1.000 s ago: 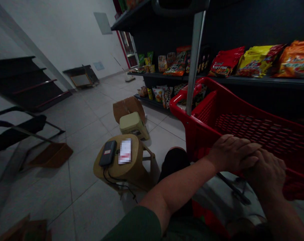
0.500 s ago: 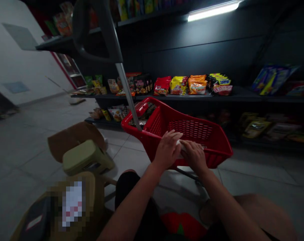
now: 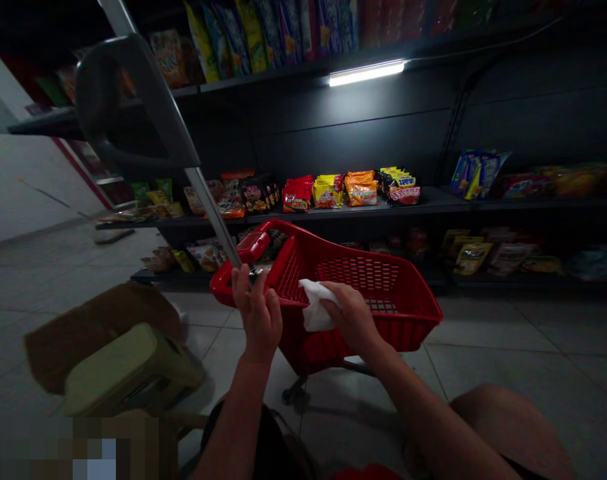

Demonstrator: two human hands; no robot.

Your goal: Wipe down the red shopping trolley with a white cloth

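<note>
A red shopping cart [image 3: 313, 340] stands before me with its long near side facing me. My right hand [image 3: 352, 313] is closed on a white cloth or tissue [image 3: 314, 307], which hangs against the cart's near rim. My left hand [image 3: 258, 313] is at the rear left corner of the cart, fingers raised and apart, with nothing seen in it. Its fingertips are close to the foot of a silver pole [image 3: 213, 210]; whether they touch cannot be made out. The pole slants up to a dark grey handle loop [image 3: 158, 113].
Beyond the cart, dark shelves [image 3: 263, 215] carry snack packets [image 3: 328, 192] in several rows. On the left floor are a pale green plastic stool [image 3: 118, 363] and a brown cardboard piece [image 3: 103, 327]. A lit tube lamp [image 3: 366, 73] hangs under the upper shelf.
My hands have come apart. The left moved left toward the pole's foot; the right keeps the white cloth at the rim. The view has shifted, so the cart appears further left.
</note>
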